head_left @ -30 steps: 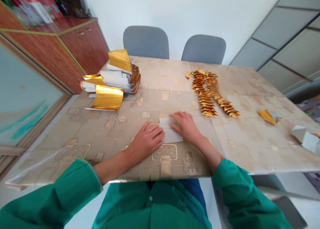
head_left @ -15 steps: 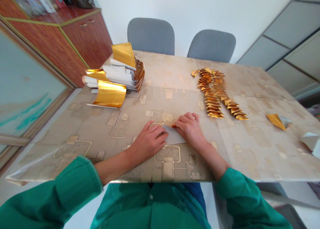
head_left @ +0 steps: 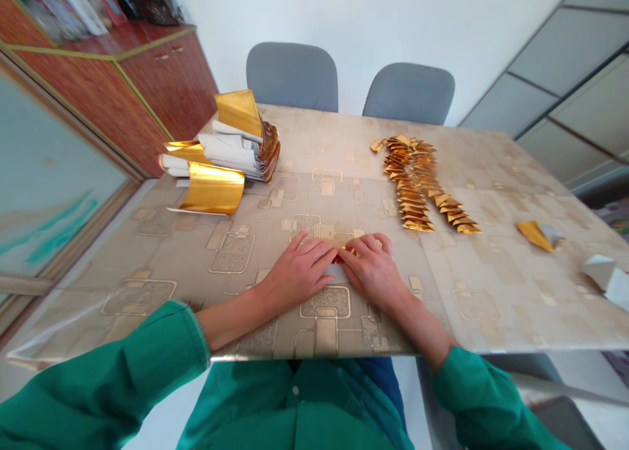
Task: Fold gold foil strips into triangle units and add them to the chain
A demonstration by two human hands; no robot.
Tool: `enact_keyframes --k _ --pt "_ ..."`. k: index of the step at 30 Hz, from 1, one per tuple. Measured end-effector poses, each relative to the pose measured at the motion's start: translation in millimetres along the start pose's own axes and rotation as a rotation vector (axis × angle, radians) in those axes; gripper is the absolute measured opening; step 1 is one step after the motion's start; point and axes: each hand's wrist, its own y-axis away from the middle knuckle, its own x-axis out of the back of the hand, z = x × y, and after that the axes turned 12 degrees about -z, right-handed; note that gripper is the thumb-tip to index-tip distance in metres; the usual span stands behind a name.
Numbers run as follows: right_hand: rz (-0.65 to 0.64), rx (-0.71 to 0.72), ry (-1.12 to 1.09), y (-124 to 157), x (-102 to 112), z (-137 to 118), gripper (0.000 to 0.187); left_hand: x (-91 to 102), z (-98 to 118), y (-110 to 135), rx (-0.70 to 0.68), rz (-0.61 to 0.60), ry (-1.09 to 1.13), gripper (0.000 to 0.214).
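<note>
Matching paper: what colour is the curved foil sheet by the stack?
The foil sheet is shiny gold; head view.

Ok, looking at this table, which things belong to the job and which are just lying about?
Part of the job:
left hand
right hand
folded gold-foil paper
stack of gold-foil sheets
chain of folded gold pieces
loose gold-and-white folded piece

Just lying about:
grey chairs
wooden cabinet
</note>
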Motion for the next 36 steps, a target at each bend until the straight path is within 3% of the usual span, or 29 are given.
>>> enact_keyframes --k 7,17,22,25,27,31,36 --pt "0.014 -0.083 -0.026 12 -11 -3 0.032 -12.1 -4 6 0.002 -0.052 -0.028 0.036" --pt "0.042 -0.109 0.008 11 -14 11 0.030 0.6 -9 19 -0.016 -0.100 -0.005 0.030" --pt "0.099 -0.072 -0.123 -4 -8 11 0.029 0.2 3 7 0.086 -0.112 -0.046 0.037" --pt "0.048 0.003 -0.180 -12 -9 11 0.028 -1.5 6 -4 0.152 -0.086 0.001 0.028" --pt "0.028 0.031 -0.167 -16 -10 13 0.025 -1.1 0 -7 0.089 -0.067 0.063 0.021" --pt "0.041 0.056 -0.161 -18 -13 19 0.024 2.0 -29 -6 -0.178 -0.066 0.070 0.027" --pt "0.056 0.050 -0.245 -18 -15 21 0.024 3.9 -50 -13 -0.279 -0.079 0.026 0.028"
